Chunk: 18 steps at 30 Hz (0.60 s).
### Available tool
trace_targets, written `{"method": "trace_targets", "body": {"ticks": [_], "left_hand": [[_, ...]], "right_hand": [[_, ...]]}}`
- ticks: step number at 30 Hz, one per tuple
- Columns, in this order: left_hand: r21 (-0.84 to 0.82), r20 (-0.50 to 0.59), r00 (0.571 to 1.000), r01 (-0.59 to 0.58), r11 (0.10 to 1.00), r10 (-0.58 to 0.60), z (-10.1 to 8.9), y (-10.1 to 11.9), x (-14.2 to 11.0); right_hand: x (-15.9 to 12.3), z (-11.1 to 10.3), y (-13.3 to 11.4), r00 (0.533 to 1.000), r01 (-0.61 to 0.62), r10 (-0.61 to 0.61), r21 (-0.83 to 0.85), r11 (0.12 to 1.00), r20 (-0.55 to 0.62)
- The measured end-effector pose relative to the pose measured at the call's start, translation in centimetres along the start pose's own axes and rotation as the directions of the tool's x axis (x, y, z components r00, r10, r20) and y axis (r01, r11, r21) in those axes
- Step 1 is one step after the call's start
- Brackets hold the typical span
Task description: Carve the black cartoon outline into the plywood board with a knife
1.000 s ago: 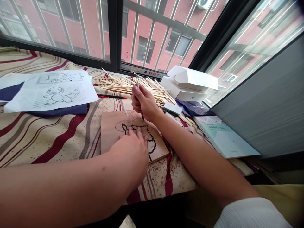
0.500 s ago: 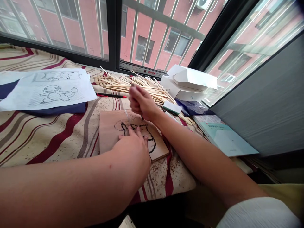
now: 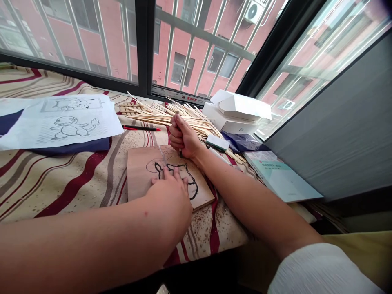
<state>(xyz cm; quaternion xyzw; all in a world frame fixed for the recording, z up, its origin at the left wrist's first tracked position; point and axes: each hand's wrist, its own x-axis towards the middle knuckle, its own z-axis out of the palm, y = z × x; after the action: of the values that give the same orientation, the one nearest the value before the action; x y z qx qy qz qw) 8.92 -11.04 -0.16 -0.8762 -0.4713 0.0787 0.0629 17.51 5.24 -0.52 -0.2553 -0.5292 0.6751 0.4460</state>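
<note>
A thin wooden board [image 3: 142,173] lies on the striped cloth, with a thick black cartoon outline [image 3: 192,188] over fainter lines. My left hand [image 3: 170,196] rests on it, fingers spread on the lower outline. My right hand [image 3: 183,136] is closed around a slim dark-tipped tool [image 3: 181,153], whose tip sits at or just above the board's upper edge. I cannot tell if it touches. A thin translucent strip [image 3: 161,153] stands between my hands above the board.
A paper with a cartoon sketch [image 3: 61,124] lies on dark blue paper [image 3: 70,146] at left. Beyond my right hand lie a pile of wooden sticks [image 3: 180,116], a white ZTE box [image 3: 232,116] and a book [image 3: 281,175]. Window bars [image 3: 196,36] stand behind.
The view has tilted and shifted, so the board and objects sit slightly further left. My right hand has lowered, bringing the tool tip closer to the board; the left hand stays on the board.
</note>
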Motion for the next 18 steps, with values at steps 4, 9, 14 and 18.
{"method": "trace_targets", "body": {"ticks": [4,9,14,18], "left_hand": [[-0.029,0.097,0.993,-0.067,0.997,0.069,-0.6,0.0,0.0],[-0.037,0.092,0.993,-0.073,0.997,0.076,-0.3,-0.1,0.1],[0.016,0.186,0.969,-0.169,0.986,0.163,-1.7,-0.5,-0.1],[0.027,0.169,0.971,-0.176,0.984,0.169,-2.3,-0.6,-0.3]], "right_hand": [[0.7,0.6,0.8,0.932,0.090,-0.080,0.010,0.996,-0.355],[0.1,0.5,0.7,0.952,0.158,-0.142,0.039,0.987,-0.272],[-0.2,0.4,0.1,0.985,0.060,-0.047,0.072,0.996,-0.166],[0.2,1.0,0.5,0.858,0.154,-0.088,0.089,0.984,-0.506]]}}
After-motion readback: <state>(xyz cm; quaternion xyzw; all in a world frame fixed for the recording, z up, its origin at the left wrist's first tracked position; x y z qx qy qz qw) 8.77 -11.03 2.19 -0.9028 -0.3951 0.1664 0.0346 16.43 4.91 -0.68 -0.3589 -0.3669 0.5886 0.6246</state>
